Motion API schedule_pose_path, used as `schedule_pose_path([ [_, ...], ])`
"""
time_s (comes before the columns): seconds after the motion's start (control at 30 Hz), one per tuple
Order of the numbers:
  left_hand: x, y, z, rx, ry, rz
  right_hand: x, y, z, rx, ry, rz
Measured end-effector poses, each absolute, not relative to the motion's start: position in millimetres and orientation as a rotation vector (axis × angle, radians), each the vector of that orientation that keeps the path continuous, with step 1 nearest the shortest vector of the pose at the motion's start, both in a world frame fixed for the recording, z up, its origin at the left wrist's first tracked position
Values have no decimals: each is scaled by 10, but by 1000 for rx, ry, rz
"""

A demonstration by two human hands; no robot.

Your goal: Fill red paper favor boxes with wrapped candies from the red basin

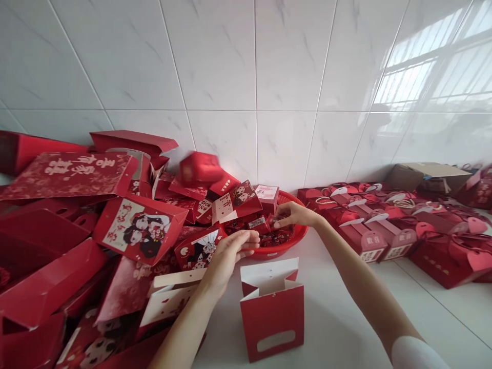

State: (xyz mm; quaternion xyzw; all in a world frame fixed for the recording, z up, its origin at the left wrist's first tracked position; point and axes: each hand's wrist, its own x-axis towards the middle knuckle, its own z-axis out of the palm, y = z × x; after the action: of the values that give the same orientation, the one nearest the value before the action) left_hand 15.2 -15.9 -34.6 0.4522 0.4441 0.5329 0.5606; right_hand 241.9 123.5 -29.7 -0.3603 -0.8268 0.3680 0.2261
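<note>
Basket rim [288, 247] under R hand [291, 214]; room btwn bag [272, 318] & R-side boxes [357, 237].

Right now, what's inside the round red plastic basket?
Small, shiny red packets lie inside the basket. The right hand and red cardboard boxes hide part; anything beneath the packets is covered.

The left forearm [192, 318] and right forearm [353, 269], both bare, angle forward and inward. The left hand [233, 247] is loosely cupped, fingers [251, 237] slightly bent and pointing right. The right hand [295, 212] sits farther forward, its fingers curled down and leftward.
</note>
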Motion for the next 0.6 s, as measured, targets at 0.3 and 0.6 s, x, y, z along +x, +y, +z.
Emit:
schedule_pose_path([
  [0.3,177,-178,-338,1204,1136,1124,2181,1455,-341,-1910,-2586,246],
  [0.6,170,-179,-346,1293,1165,1094,2215,1374,-296,-1944,-2464,228],
])
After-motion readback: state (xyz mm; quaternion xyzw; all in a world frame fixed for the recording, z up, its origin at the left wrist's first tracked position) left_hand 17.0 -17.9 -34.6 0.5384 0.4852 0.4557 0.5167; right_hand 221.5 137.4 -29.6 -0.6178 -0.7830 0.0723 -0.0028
